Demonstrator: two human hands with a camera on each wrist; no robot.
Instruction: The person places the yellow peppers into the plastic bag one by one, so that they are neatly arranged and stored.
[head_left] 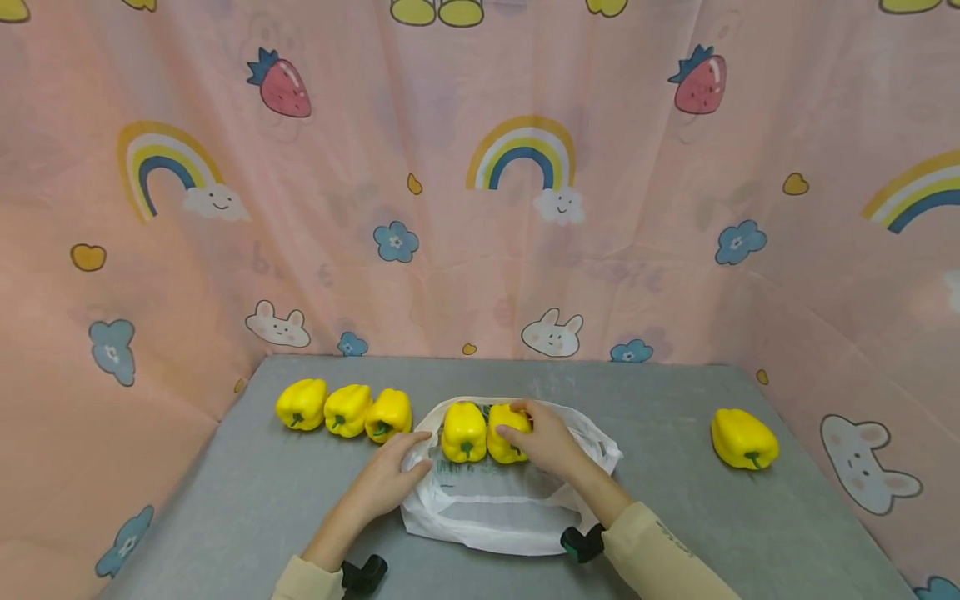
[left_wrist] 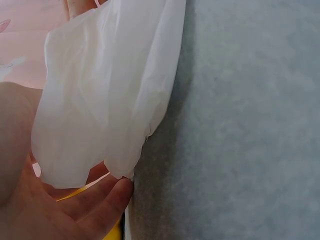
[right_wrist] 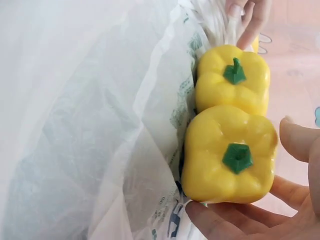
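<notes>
Two yellow bell peppers sit side by side in the mouth of a white plastic bag (head_left: pixel 487 533) in the head view. My right hand (head_left: pixel 551 442) is around the right bell pepper (right_wrist: pixel 230 160). In the right wrist view its fingers (right_wrist: pixel 215 220) reach along the pepper's side, and its thumb stands slightly apart from it. The left bell pepper (head_left: pixel 464 433) rests against it, green stem toward me. At the bag's left edge, my left hand (head_left: pixel 386 479) pinches the thin plastic, which hides part of its fingers in the left wrist view.
Three yellow bell peppers (head_left: pixel 347 410) lie in a row left of the bag on the grey table (head_left: pixel 315 483). Another bell pepper (head_left: pixel 744 439) lies far right. A pink patterned curtain (head_left: pixel 450 292) hangs along the back and both sides.
</notes>
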